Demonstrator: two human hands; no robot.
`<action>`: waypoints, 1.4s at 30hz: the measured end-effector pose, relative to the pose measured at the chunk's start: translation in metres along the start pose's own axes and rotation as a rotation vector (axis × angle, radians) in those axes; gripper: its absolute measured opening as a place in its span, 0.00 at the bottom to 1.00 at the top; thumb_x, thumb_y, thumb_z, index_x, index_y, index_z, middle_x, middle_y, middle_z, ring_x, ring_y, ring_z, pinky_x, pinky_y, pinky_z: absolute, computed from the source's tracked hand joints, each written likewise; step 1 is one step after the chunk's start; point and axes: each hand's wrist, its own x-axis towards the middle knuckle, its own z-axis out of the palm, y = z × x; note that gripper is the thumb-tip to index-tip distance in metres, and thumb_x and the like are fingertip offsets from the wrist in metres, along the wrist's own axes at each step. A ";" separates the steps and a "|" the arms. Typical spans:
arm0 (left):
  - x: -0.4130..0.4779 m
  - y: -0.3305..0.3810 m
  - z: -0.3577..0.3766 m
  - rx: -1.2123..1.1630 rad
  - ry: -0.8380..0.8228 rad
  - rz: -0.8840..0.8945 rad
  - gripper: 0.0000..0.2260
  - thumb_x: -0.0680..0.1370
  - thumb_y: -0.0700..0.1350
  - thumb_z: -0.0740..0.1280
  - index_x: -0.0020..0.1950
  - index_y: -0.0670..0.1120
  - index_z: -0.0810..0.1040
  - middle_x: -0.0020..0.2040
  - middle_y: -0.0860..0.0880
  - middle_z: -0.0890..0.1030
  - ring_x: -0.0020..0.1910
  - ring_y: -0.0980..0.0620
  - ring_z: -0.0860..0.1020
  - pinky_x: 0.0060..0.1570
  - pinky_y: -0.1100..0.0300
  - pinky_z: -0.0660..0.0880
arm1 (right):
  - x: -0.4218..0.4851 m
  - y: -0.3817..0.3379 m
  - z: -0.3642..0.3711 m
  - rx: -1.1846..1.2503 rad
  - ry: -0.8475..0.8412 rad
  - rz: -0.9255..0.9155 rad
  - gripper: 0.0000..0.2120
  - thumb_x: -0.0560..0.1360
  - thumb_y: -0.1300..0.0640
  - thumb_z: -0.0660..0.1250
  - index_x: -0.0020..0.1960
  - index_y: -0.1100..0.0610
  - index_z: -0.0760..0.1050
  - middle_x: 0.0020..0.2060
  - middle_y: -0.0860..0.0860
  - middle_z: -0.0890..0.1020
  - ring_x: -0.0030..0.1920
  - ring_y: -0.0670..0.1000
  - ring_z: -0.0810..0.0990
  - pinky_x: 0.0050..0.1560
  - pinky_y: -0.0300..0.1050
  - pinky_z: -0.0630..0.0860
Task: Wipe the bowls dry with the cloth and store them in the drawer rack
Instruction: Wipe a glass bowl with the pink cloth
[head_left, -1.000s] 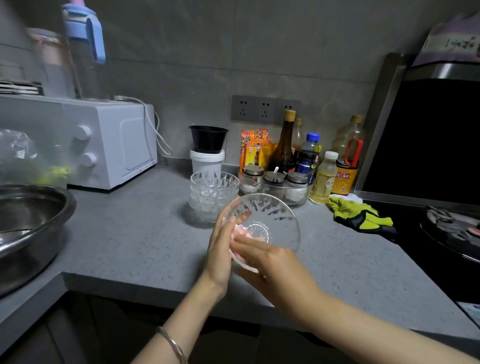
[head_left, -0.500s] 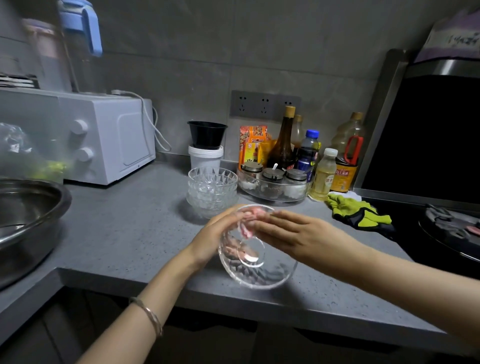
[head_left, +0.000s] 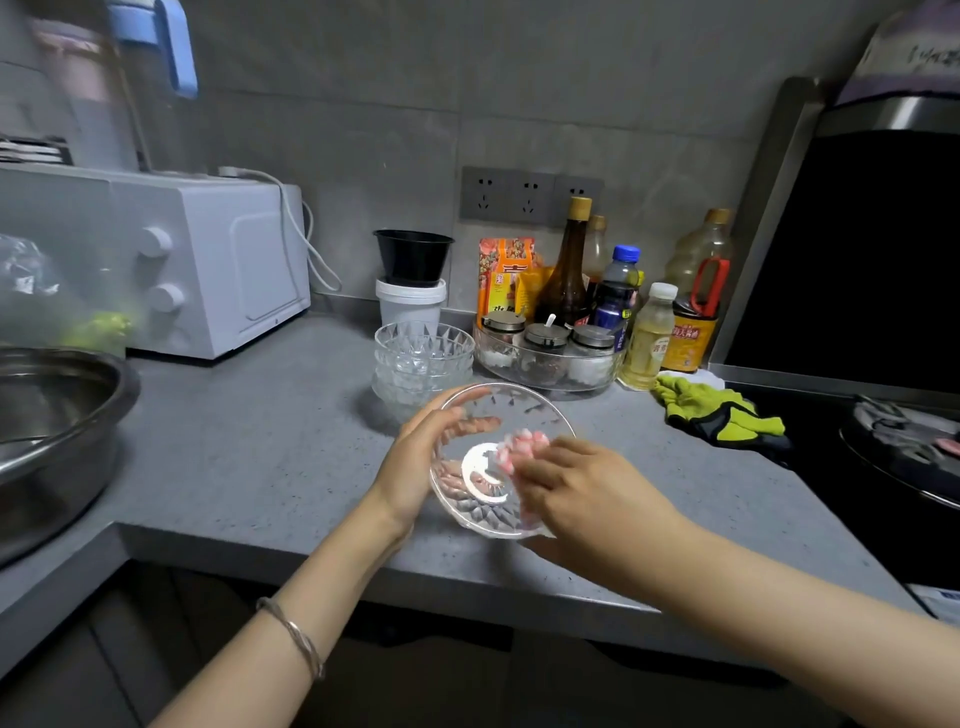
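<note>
Bowl (head_left: 498, 462) tips back toward me above the tabletop (head_left: 234, 467); my left hand (head_left: 415, 467) grips its outside, my right hand (head_left: 582, 493) pinches the pink cloth (head_left: 522, 447), now wiping inside; drying goes on

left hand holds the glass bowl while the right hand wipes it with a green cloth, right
Not quite. The head view shows the cloth is pink, not green. The rest stands: the left hand holds the glass bowl while the right hand wipes it with that cloth.
</note>
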 end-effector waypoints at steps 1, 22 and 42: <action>-0.001 0.000 0.001 -0.007 -0.001 -0.003 0.15 0.81 0.41 0.53 0.59 0.48 0.78 0.61 0.43 0.79 0.53 0.45 0.80 0.36 0.63 0.78 | -0.001 -0.004 0.001 0.105 0.016 -0.011 0.13 0.64 0.47 0.69 0.44 0.53 0.84 0.44 0.48 0.86 0.43 0.50 0.84 0.47 0.42 0.80; -0.011 0.001 -0.002 0.348 -0.033 0.220 0.15 0.76 0.58 0.56 0.59 0.60 0.75 0.65 0.56 0.74 0.65 0.60 0.72 0.63 0.66 0.67 | -0.018 0.004 -0.010 0.390 0.170 -0.038 0.06 0.68 0.56 0.73 0.44 0.49 0.81 0.39 0.43 0.82 0.40 0.46 0.78 0.32 0.36 0.67; -0.025 -0.020 0.018 0.132 0.244 0.444 0.24 0.73 0.54 0.63 0.21 0.48 0.59 0.20 0.57 0.59 0.21 0.59 0.56 0.27 0.68 0.60 | -0.013 0.009 -0.039 1.418 0.363 0.535 0.20 0.76 0.50 0.56 0.50 0.60 0.82 0.48 0.39 0.84 0.49 0.36 0.81 0.44 0.25 0.73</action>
